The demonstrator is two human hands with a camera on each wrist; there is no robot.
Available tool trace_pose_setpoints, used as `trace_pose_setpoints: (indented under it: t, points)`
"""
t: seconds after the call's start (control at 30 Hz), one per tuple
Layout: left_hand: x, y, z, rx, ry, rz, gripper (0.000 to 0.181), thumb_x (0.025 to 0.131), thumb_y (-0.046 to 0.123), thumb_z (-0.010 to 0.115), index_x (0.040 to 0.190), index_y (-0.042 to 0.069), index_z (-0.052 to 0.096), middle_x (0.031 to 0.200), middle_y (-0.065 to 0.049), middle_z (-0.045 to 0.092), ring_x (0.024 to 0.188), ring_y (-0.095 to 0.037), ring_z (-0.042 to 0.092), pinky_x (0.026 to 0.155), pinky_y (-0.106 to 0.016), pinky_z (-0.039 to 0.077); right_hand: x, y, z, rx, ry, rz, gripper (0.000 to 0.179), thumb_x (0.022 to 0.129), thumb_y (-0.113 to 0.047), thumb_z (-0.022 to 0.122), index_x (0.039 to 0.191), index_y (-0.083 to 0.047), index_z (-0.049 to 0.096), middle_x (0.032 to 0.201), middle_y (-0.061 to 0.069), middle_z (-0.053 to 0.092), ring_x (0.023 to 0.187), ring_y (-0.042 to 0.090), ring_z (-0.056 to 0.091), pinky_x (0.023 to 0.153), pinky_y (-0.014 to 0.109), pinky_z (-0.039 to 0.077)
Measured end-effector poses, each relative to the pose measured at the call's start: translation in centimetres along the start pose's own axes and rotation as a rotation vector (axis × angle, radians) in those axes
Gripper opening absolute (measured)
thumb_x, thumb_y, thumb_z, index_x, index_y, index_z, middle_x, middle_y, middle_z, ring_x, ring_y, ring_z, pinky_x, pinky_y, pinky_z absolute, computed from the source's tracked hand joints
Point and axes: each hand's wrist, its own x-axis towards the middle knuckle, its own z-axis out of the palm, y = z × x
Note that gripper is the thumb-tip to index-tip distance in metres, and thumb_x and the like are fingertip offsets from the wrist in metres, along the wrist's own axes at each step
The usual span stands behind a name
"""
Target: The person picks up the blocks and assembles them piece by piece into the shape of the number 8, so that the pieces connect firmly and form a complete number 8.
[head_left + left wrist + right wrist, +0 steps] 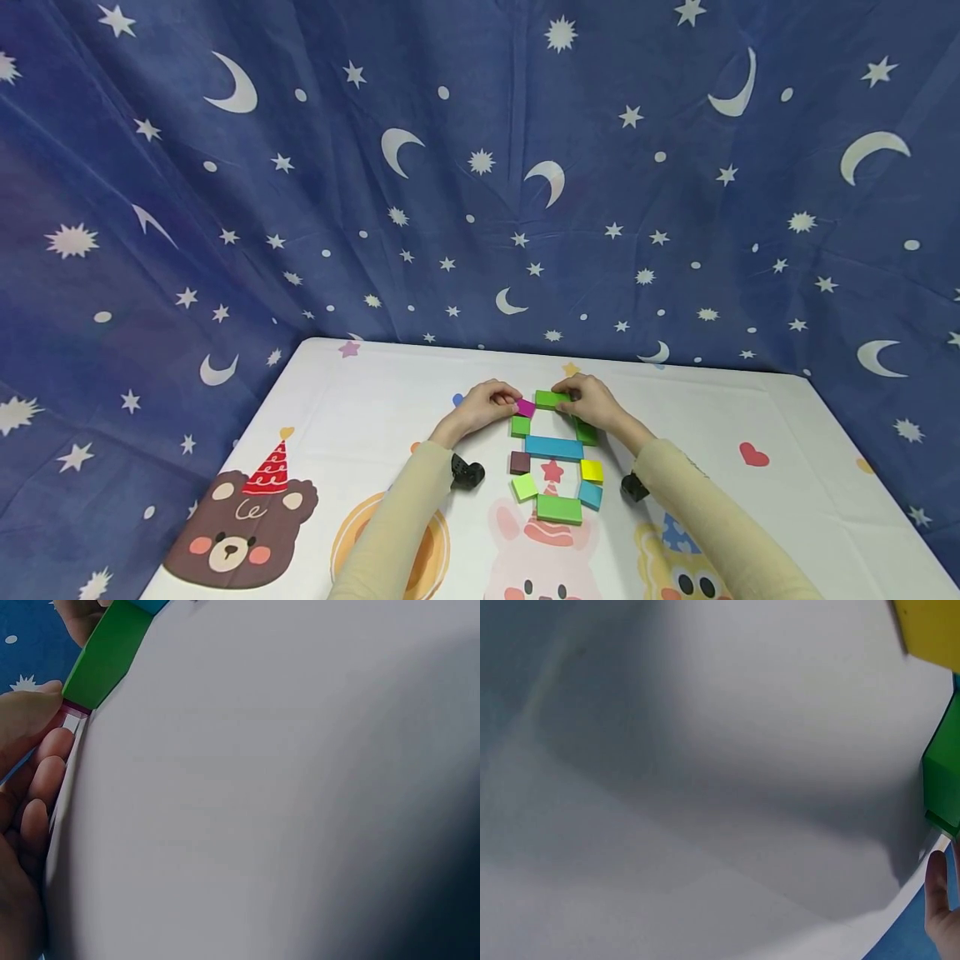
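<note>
My left hand (486,403) pinches a magenta block (526,408) at the upper left of a figure eight laid out in coloured blocks. In the left wrist view its thumb (31,712) meets that block beside a green one (112,652). At the top, my right hand (596,402) holds the right end of a long green block (550,400) between thumb and index finger. Below the hands lie a small green block (521,427) on the left and another green block (586,432) on the right, which the right hand partly covers.
A long blue block (553,448) crosses the figure's middle. Its lower loop has a brown block (520,462), a lime block (524,487), a green block (558,509), a blue block (590,495) and a yellow block (592,472). A starry blue curtain (450,208) hangs behind the table.
</note>
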Motion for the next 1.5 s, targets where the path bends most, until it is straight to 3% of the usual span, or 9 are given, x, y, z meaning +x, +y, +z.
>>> trace_pose_setpoints:
  t: [0.53,0.83,1.5]
  points:
    - [-0.12,0.18,0.03,-0.012,0.009,0.034,0.02,0.089,0.012,0.066,0.107,0.007,0.07,0.094,-0.009,0.062,0.081,-0.008,0.052,0.075,-0.018,0.042,-0.05,-0.06,-0.3,-0.026,-0.014,-0.029,0.027,0.084,-0.008,0.07,0.111,-0.006,0.071,0.098,0.008,0.066,0.086,0.02,0.049,0.08,0.034,0.041]
    - [-0.06,0.01,0.07,-0.005,0.008,0.015,0.019,0.089,0.013,0.067,0.107,0.009,0.07,0.094,-0.006,0.061,0.081,-0.008,0.051,0.075,-0.018,0.042,-0.07,-0.03,-0.12,-0.01,-0.023,0.014,0.028,0.084,-0.009,0.07,0.112,-0.007,0.071,0.099,0.008,0.065,0.089,0.021,0.048,0.082,0.034,0.04]
    - [-0.04,-0.05,0.23,-0.009,0.012,0.002,0.019,0.089,0.015,0.067,0.108,0.011,0.07,0.095,-0.006,0.061,0.082,-0.009,0.051,0.076,-0.019,0.042,-0.08,0.03,-0.06,0.002,-0.005,0.018,0.028,0.085,-0.009,0.07,0.112,-0.008,0.071,0.099,0.007,0.065,0.088,0.02,0.048,0.08,0.034,0.039]
